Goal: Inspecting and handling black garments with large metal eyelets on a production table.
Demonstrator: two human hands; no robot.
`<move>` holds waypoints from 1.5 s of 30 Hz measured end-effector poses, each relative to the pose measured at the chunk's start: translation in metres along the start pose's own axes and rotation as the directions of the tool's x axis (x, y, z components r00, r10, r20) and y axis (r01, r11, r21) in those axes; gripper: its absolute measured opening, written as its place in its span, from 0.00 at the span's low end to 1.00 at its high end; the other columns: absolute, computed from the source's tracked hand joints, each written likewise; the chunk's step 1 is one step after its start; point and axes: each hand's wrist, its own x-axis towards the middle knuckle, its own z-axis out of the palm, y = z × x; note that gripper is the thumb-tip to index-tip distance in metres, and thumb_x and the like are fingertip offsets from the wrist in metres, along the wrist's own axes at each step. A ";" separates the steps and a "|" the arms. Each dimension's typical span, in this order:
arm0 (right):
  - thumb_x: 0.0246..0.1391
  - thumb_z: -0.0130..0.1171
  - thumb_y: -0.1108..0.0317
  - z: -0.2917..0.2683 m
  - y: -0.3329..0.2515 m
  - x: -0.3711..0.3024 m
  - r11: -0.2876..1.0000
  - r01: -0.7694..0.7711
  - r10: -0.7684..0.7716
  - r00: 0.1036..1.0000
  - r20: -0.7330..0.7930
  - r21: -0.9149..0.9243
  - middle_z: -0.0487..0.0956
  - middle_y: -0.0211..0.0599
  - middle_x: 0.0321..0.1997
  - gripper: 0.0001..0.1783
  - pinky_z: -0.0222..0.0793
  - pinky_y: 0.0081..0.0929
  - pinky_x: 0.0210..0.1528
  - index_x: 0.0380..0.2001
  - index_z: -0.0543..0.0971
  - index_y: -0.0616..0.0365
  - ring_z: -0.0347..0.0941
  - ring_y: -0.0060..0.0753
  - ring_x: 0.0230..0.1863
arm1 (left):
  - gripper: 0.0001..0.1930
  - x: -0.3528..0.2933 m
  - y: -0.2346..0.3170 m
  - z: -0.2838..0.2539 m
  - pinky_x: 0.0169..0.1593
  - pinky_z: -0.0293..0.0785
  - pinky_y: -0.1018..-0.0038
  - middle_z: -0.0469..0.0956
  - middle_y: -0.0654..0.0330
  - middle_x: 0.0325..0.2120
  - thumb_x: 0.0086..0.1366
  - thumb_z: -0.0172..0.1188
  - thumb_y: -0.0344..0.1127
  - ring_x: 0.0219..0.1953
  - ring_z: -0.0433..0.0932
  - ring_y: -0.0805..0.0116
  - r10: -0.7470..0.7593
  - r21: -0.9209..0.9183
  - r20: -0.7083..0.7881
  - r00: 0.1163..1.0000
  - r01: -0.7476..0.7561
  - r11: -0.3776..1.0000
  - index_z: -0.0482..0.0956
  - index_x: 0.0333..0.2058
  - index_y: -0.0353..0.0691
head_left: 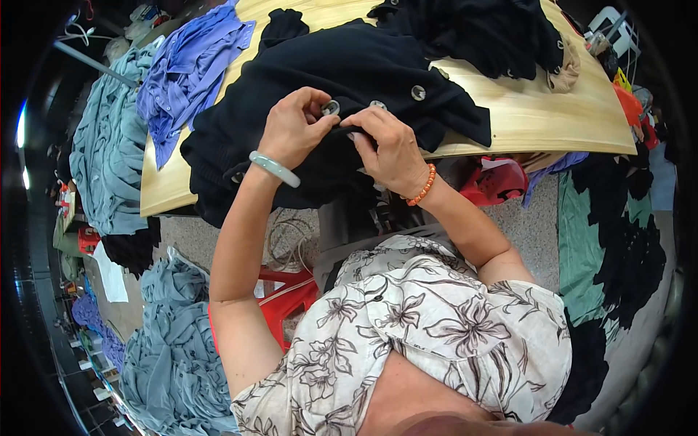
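A black knit garment point(320, 65) with several large round marbled buttons lies over the front edge of the wooden table. My left hand point(294, 129), with a pale bangle at its wrist, is closed in a pinch at one of the buttons point(331, 107). Close beside it, my right hand point(389, 149) grips the buttoned edge of the same garment between thumb and fingers. Orange beads circle that wrist. Another button point(418, 93) shows farther right on the cloth. The fingertips of both hands are partly hidden by cloth and knuckles.
A purple garment point(190, 69) lies at the table's left, with grey-green garments point(113, 138) beyond it. More black clothing point(494, 36) is at the far right of the table point(552, 116). A red stool point(280, 309) and piled grey-green cloth point(171, 356) stand below left.
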 end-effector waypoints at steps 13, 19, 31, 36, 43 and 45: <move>0.54 0.65 0.60 -0.019 0.026 0.033 0.979 -0.092 0.021 0.934 0.357 0.182 0.81 0.38 0.25 0.12 0.70 0.26 0.29 0.35 0.83 0.58 0.78 0.34 0.25 | 0.13 0.008 -0.015 -0.013 0.37 0.74 0.85 0.78 0.66 0.30 0.55 0.67 0.19 0.31 0.76 0.82 -0.082 -0.357 0.205 0.975 0.152 0.921 0.76 0.38 0.35; 0.51 0.66 0.64 -0.027 0.038 0.027 0.992 0.111 -0.126 0.917 0.379 0.063 0.80 0.33 0.28 0.09 0.71 0.31 0.32 0.33 0.83 0.56 0.76 0.38 0.30 | 0.14 0.006 -0.020 -0.015 0.41 0.75 0.84 0.79 0.66 0.32 0.55 0.70 0.21 0.34 0.77 0.81 -0.111 -0.416 0.266 0.957 0.218 0.883 0.77 0.39 0.36; 0.52 0.60 0.70 0.006 -0.013 0.001 0.967 0.045 0.028 0.960 0.279 -0.253 0.77 0.36 0.34 0.08 0.77 0.34 0.30 0.38 0.80 0.54 0.79 0.42 0.28 | 0.07 0.010 -0.016 0.007 0.33 0.75 0.81 0.81 0.63 0.24 0.55 0.69 0.28 0.26 0.78 0.79 -0.116 -0.155 0.046 0.992 0.122 0.980 0.82 0.33 0.34; 0.50 0.62 0.70 0.013 -0.008 0.006 0.999 0.005 -0.015 0.973 0.228 0.046 0.77 0.42 0.36 0.12 0.75 0.39 0.33 0.39 0.78 0.57 0.78 0.49 0.33 | 0.08 -0.003 -0.015 0.001 0.36 0.79 0.76 0.84 0.56 0.27 0.55 0.67 0.28 0.28 0.81 0.71 -0.079 -0.085 -0.016 0.997 0.077 0.993 0.84 0.34 0.34; 0.47 0.62 0.76 -0.003 -0.009 0.010 0.991 0.092 -0.073 0.981 0.179 -0.102 0.77 0.41 0.37 0.13 0.74 0.37 0.35 0.39 0.75 0.57 0.78 0.46 0.37 | 0.08 0.000 -0.009 0.016 0.34 0.76 0.79 0.83 0.60 0.25 0.55 0.69 0.31 0.29 0.79 0.78 -0.137 -0.320 0.032 0.990 0.140 0.937 0.85 0.32 0.32; 0.46 0.62 0.77 -0.001 -0.008 0.012 0.995 0.080 -0.069 0.984 0.164 -0.066 0.78 0.41 0.36 0.14 0.74 0.36 0.36 0.38 0.75 0.58 0.78 0.47 0.37 | 0.08 -0.002 -0.010 0.016 0.34 0.75 0.80 0.83 0.60 0.26 0.54 0.69 0.29 0.28 0.79 0.78 -0.160 -0.404 0.010 0.987 0.151 0.902 0.84 0.31 0.30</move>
